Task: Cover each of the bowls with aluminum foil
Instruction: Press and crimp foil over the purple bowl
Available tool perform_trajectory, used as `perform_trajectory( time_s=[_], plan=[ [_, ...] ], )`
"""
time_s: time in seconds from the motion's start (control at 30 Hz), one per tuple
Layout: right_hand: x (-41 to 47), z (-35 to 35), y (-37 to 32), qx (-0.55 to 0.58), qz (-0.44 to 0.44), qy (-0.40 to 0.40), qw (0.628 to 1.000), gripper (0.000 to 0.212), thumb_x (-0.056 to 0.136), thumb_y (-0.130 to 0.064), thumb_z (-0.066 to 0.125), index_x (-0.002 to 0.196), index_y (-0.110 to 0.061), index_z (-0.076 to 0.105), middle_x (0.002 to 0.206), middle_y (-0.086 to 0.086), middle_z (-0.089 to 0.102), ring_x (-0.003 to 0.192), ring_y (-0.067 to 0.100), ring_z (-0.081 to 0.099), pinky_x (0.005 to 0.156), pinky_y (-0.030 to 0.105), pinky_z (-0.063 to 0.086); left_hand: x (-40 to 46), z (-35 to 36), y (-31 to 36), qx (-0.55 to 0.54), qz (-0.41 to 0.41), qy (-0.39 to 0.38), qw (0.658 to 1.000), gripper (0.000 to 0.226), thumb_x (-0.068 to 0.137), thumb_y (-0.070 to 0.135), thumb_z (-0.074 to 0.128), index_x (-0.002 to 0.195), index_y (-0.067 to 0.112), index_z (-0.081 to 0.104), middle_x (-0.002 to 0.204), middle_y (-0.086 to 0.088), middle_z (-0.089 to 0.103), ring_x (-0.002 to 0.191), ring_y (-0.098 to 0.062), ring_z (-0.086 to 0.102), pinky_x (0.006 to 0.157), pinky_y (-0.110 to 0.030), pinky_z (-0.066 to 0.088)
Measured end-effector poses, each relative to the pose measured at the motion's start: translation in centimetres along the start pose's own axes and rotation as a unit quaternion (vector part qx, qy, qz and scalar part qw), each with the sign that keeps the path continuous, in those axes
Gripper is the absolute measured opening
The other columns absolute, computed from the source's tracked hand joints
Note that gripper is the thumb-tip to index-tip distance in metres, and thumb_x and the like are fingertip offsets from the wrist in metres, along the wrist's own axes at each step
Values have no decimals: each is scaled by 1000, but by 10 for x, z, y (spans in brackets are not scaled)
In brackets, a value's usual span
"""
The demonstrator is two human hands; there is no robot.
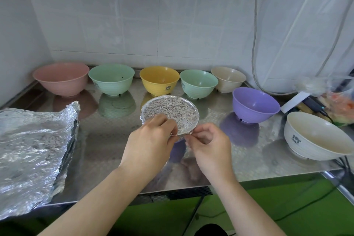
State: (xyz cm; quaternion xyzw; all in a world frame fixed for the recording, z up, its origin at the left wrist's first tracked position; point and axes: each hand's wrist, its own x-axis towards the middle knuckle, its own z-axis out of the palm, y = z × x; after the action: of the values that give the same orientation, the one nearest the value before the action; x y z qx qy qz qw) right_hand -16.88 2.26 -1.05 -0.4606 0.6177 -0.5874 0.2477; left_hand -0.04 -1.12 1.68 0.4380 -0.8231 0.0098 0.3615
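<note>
Seven uncovered bowls stand on the steel table, and an eighth, under the hands, is wrapped. Largest of all that lies on the table is the stack of crumpled foil sheets at the left edge, hanging slightly over the front. Next in size is the cream bowl at the far right near the table's front corner, then the pink bowl at the back left. Along the back wall to its right stand the left green bowl, the yellow bowl, the right green bowl and the small beige bowl. A purple bowl sits forward of that row, between the beige and cream ones.

In the middle, the foil-covered bowl is tilted toward the camera, its top sealed under a wrinkled foil disc; a purple side shows beneath the hands.

Both hands work at its near rim. The left hand has its fingers curled over the near-left rim, fingertips on the foil top and thumb below, gripping the bowl. The right hand sits just beside it, fingers bent in tightly, thumb and forefinger pinching the foil's edge at the rim. The two hands nearly touch.
</note>
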Motion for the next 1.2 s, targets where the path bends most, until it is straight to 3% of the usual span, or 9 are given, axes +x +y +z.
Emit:
perform_trajectory(
  time_s=[0.27, 0.4, 0.53, 0.63, 0.7, 0.8, 0.9, 1.03, 1.2],
  plan=[
    [1, -5, 2, -104, -76, -19, 991, 17, 92, -15, 82, 78, -23, 76, 72, -9, 74, 68, 11, 70, 68, 35, 57, 1, 3, -1, -13, 2, 6, 1000, 25, 79, 19, 85, 79, 24, 60, 86, 10, 56, 75, -16, 55, 45, -35, 48],
    [0, -4, 8, -274, -217, 8, 937, 11, 93, -21, 74, 83, -23, 71, 74, -7, 69, 68, 18, 64, 56, 40, 49, 2, 5, -1, -23, 4, 5, 1000, 24, 80, 20, 85, 80, 23, 61, 86, 11, 55, 76, -15, 54, 45, -35, 48],
    [-7, 3, 6, -382, -270, 45, 883, 13, 87, -15, 71, 77, -20, 64, 69, -3, 61, 59, 27, 57, 50, 32, 29, 2, 5, -1, -29, 4, 2, 1000, 24, 79, 18, 85, 79, 23, 61, 85, 11, 55, 75, -14, 53, 45, -33, 47],
    [-3, 2, 9, -331, -217, 20, 918, 19, 93, -19, 69, 75, -19, 64, 62, -5, 57, 56, 19, 52, 49, 37, 33, 2, 5, -3, -34, 1, 1, 999, 26, 79, 17, 86, 80, 23, 61, 85, 11, 55, 76, -14, 54, 47, -35, 50],
    [3, -1, 7, -196, -103, -46, 974, 23, 97, -21, 73, 74, -18, 69, 59, -2, 62, 52, 14, 55, 53, 37, 43, 2, 4, -5, -37, -2, 0, 999, 25, 79, 19, 85, 80, 24, 61, 85, 11, 56, 75, -15, 55, 48, -36, 50],
    [9, -7, -2, -61, 40, -80, 994, 27, 92, -20, 82, 69, -12, 73, 60, 10, 68, 46, 18, 59, 49, 35, 42, 3, 2, -6, -37, 1, -7, 999, 25, 81, 21, 84, 80, 25, 59, 85, 12, 55, 75, -14, 54, 48, -36, 50],
    [17, -13, -3, -119, 37, -73, 990, 34, 81, -32, 92, 66, -13, 69, 55, 7, 67, 46, 29, 62, 48, 36, 44, 3, 2, -6, -39, 5, -14, 999, 27, 82, 19, 84, 79, 26, 58, 85, 13, 54, 75, -12, 51, 48, -36, 50],
    [26, -14, 3, -280, -43, -35, 959, 48, 70, -55, 93, 63, -22, 60, 55, -8, 63, 55, 16, 58, 56, 41, 49, 5, 0, -8, -47, 2, -20, 999, 25, 82, 18, 83, 81, 25, 59, 86, 12, 55, 77, -12, 50, 51, -37, 52],
    [30, -25, 3, -282, -22, -71, 956, 31, 75, -23, 93, 76, -24, 63, 69, -10, 68, 64, 5, 62, 68, 34, 55, 5, -1, -17, -65, -1, -24, 998, 28, 82, 13, 82, 82, 24, 56, 86, 12, 52, 81, -11, 47, 57, -39, 52]
  ],
)
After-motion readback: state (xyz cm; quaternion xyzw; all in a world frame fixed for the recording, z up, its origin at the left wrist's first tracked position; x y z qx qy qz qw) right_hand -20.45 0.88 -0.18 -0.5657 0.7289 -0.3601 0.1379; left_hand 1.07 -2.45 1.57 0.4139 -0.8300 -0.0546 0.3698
